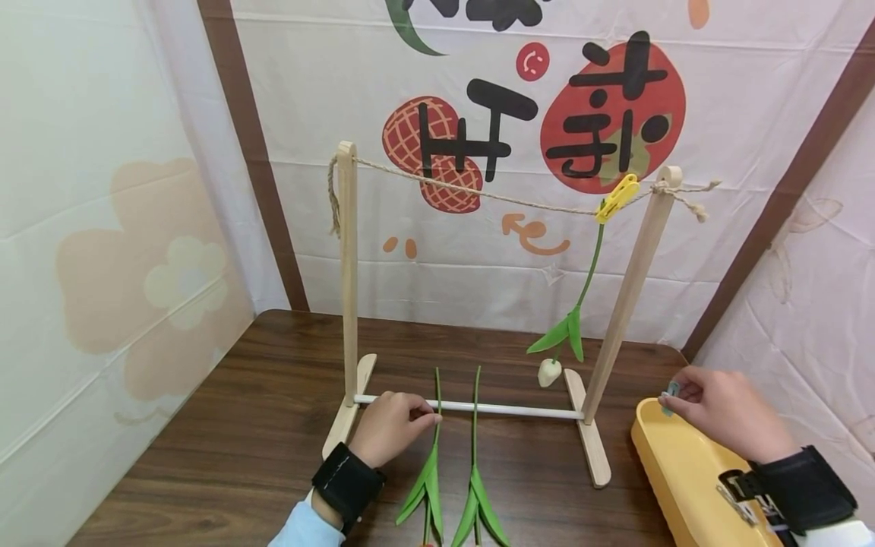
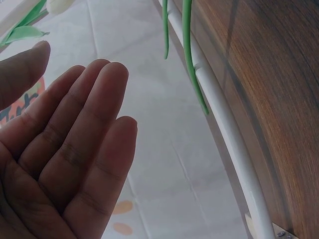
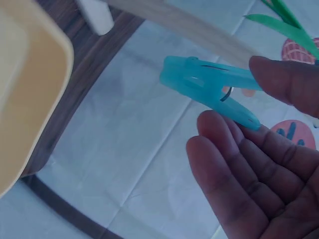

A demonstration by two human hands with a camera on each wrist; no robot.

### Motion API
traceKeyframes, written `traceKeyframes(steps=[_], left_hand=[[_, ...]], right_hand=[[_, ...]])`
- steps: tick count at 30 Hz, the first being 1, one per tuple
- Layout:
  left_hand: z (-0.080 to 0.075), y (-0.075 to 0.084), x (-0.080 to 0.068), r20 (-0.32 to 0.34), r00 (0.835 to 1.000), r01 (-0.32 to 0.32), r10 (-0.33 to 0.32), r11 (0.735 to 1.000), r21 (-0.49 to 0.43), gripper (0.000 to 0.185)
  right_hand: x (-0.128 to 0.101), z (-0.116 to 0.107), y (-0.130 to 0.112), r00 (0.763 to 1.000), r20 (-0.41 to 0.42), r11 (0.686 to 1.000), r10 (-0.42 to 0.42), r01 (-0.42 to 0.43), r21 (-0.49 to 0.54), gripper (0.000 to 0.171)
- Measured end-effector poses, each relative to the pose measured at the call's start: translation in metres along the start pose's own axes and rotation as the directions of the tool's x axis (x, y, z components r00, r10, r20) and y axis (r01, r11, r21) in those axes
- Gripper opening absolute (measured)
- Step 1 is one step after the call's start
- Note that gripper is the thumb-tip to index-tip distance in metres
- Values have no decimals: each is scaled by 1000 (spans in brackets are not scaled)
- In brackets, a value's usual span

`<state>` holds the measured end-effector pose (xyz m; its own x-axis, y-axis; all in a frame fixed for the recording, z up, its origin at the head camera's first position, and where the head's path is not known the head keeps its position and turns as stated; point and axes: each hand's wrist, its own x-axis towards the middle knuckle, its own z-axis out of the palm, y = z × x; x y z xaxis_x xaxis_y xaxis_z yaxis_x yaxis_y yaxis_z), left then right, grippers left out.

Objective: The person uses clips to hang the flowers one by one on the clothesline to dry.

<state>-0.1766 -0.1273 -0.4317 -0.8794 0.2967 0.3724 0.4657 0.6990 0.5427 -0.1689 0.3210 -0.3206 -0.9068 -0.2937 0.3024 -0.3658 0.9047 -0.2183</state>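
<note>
While the right hand (image 1: 724,414) pinches one pale blue clothespin (image 3: 209,84) between thumb and fingers above the rim of a yellow tray (image 1: 673,463), the left hand (image 1: 391,427) reaches fingers relaxed and open, its fingertips at one of two green flower stems (image 1: 434,448) lying on the wooden table (image 1: 225,425). A third flower (image 1: 577,304) hangs from one yellow clothespin (image 1: 617,197) on the rack's string (image 1: 478,194). The lying flowers' heads are cut off below.

Even, bright indoor light; head view sharp.
Wrist views dimmer and bluish, close fingers soft and shaded; head view bends straight lines near its edges.
</note>
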Motion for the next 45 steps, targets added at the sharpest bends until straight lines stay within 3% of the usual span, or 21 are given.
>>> traceKeyframes(steps=[10,17,25,32,37,45], left_hand=[[-1,0,1,-3,1000,7,-7,1000,3,14],[-1,0,0,-1,1000,8,-8,1000,10,14],[-2,0,0,-2,1000,13,-12,1000,27,13],[-1,-2,0,-28,999,17,-16,999,36,17],[-1,-2,0,-46,999,12,-10,999,43,17],[-2,-3,1,-28,999,27,-26,999,45,21]], right_hand=[[4,15,-25,991,-131,997,18,-8,77,19],[8,34,-39,971,-237,987,28,10,157,19],[9,60,-53,957,-284,959,63,21,284,18],[13,83,-63,954,-288,933,83,28,360,17],[17,95,-72,960,-256,897,113,12,442,15],[23,106,-84,973,-204,851,108,16,525,17]])
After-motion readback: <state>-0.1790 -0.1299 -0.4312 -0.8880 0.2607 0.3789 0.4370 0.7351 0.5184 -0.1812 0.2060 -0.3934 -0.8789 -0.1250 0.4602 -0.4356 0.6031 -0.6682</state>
